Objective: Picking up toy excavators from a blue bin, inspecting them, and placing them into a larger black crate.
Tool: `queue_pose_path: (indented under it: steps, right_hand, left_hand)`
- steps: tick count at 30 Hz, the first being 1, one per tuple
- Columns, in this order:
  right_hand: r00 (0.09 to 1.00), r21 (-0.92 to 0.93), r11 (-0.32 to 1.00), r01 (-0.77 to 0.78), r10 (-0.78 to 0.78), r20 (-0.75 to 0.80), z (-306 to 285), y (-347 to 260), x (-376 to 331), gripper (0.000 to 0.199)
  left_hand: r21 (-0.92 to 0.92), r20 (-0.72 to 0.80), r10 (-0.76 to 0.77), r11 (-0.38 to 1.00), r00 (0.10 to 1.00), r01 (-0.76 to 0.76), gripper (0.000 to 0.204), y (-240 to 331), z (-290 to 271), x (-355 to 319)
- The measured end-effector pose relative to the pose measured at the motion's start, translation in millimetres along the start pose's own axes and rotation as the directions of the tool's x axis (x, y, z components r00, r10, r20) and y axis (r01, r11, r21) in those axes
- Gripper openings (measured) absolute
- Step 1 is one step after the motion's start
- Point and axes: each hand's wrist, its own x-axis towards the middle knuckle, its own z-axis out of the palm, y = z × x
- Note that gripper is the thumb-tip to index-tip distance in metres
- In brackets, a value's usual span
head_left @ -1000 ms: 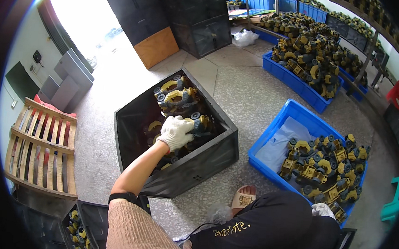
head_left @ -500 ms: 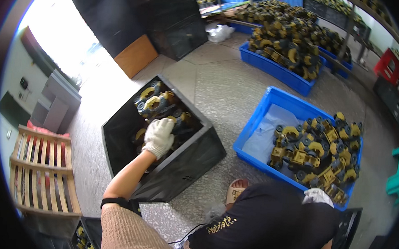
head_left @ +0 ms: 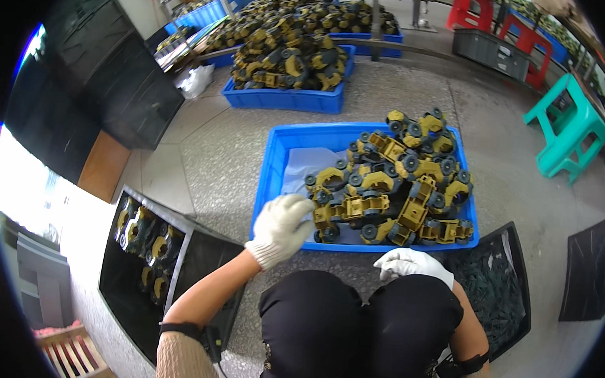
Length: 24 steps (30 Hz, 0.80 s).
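My left hand (head_left: pixel 281 230), in a white knitted glove, hovers at the left front corner of a blue bin (head_left: pixel 271 167). Its fingers are loosely bent, thumb apart, nothing visible in them. Over my knee at the bin's front edge is my right hand (head_left: pixel 413 264), also gloved, with loosely curled fingers slightly apart and no object showing. Yellow and dark-grey toy vehicle bodies with wheels (head_left: pixel 412 208) are heaped in the bin's middle and right. A clear plastic sheet (head_left: pixel 303 167) lines its left part. More such toy vehicles (head_left: pixel 137 229) lie in a black crate (head_left: pixel 187 241) at my left.
Right of my knee sits a black bin of dark small parts (head_left: pixel 492 288). A green stool (head_left: pixel 571 128) stands at the right. Farther back is another heaped blue bin (head_left: pixel 286 100); black crates (head_left: pixel 121 63) are stacked at the left, and a wooden pallet (head_left: pixel 75 355) lies lower left.
My left hand has come out of the black crate and moved right to the blue bin. My right hand now shows more fully over my knee. The view has turned right.
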Motion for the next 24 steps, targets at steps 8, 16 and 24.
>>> queue_pose_path:
  steps: [8,16,24]
  right_hand:
    - [0.998,-0.083,0.996,0.041,-0.037,0.058,-17,10,10,0.031]
    - [0.997,-0.088,0.996,0.034,-0.027,0.078,-21,6,24,0.037]
    - [0.888,-0.002,0.972,0.235,-0.216,-0.406,-16,15,47,0.056]
  left_hand:
    - [0.062,0.380,0.219,0.964,0.899,-0.260,0.042,34,126,58]
    - [-0.119,0.325,-0.240,0.949,0.915,0.291,0.073,-19,151,81]
    - [-0.787,0.590,-0.076,0.167,0.804,0.594,0.085,5,105,66]
